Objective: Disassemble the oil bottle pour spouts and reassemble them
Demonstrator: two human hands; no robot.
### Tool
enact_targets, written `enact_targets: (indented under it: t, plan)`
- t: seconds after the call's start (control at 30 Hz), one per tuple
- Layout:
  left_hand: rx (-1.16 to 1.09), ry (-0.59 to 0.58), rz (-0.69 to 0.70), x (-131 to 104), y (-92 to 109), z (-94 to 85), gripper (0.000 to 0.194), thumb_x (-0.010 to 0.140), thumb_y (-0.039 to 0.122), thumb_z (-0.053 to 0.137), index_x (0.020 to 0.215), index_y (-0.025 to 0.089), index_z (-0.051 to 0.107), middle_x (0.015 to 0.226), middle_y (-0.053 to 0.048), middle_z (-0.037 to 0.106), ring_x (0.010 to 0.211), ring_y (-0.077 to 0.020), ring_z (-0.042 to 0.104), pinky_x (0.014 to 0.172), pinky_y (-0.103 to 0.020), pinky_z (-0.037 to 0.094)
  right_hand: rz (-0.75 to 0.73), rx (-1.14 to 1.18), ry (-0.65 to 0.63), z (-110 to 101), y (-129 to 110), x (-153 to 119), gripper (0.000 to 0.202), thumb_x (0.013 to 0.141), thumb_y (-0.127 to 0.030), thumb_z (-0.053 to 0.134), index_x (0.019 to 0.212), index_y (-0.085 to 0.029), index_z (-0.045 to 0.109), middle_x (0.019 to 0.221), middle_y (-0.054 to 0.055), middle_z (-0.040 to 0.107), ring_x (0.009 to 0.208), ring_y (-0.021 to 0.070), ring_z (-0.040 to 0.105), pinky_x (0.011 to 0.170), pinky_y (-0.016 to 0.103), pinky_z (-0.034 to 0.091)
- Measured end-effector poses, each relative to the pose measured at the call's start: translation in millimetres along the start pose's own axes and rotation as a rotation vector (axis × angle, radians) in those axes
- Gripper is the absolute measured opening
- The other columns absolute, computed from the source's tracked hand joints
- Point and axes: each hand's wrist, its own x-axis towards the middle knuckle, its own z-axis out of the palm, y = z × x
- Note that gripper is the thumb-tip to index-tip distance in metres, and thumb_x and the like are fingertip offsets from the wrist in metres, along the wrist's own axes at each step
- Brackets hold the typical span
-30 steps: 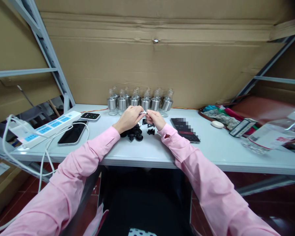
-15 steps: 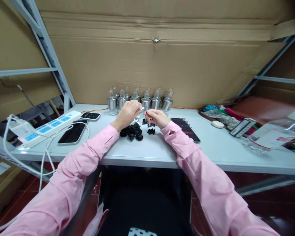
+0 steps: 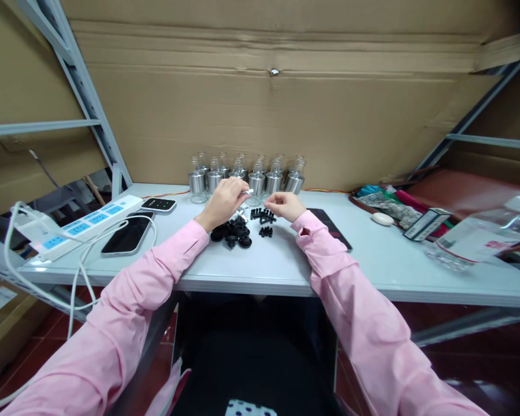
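Pinched in the fingertips of my left hand [image 3: 226,199] is a small white plastic piece [image 3: 249,191], held above the table. My right hand [image 3: 286,206] hovers a short way to the right with thumb and fingertips pressed together; whatever it may hold is too small to make out. Below my left hand lies a heap of black round caps [image 3: 234,234], with a few white pieces [image 3: 241,215] behind them. Small black tube-like parts [image 3: 262,216] lie between the hands, and a little group of black parts [image 3: 266,232] sits nearer the edge.
Glass bottles with silver metal sleeves [image 3: 215,180] stand in rows at the back, before a cardboard wall [image 3: 286,121]. To the left are a phone [image 3: 129,234] and a power strip [image 3: 93,222]. A dark tablet [image 3: 329,228], small box [image 3: 427,224] and clear plastic bottle [image 3: 481,237] lie rightward.
My right hand has drawn away to the right from the white piece, uncovering more of the black tube-like parts. My left hand has stayed nearly in place, still pinching the white piece.
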Motion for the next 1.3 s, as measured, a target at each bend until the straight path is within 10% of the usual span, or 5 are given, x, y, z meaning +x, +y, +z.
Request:
enact_targets:
  t: [0.4, 1.3]
  plan:
    - [0.029, -0.063, -0.038, 0.9, 3.0, -1.3, 0.013, 0.092, 0.026, 0.042, 0.090, 0.016, 0.050, 0.094, -0.007, 0.062, 0.093, -0.0188, 0.055, 0.085, -0.035, 0.037, 0.022, -0.265, -0.339, 2.0, 1.8, -2.9, 0.008, 0.066, -0.023, 0.063, 0.065, -0.015, 0.064, 0.048, -0.004, 0.055, 0.050, 0.0089, 0.049, 0.056, 0.022, 0.037]
    - [0.026, -0.051, -0.031, 0.9, 4.2, -1.6, 0.014, 0.092, 0.028, 0.042, 0.090, 0.016, 0.050, 0.093, -0.007, 0.062, 0.092, -0.0188, 0.055, 0.086, -0.035, 0.037, 0.079, -0.247, -0.417, 9.6, 0.6, -5.9, 0.018, 0.070, -0.033, 0.064, 0.066, -0.015, 0.063, 0.042, -0.005, 0.053, 0.041, 0.0075, 0.046, 0.046, 0.020, 0.035]
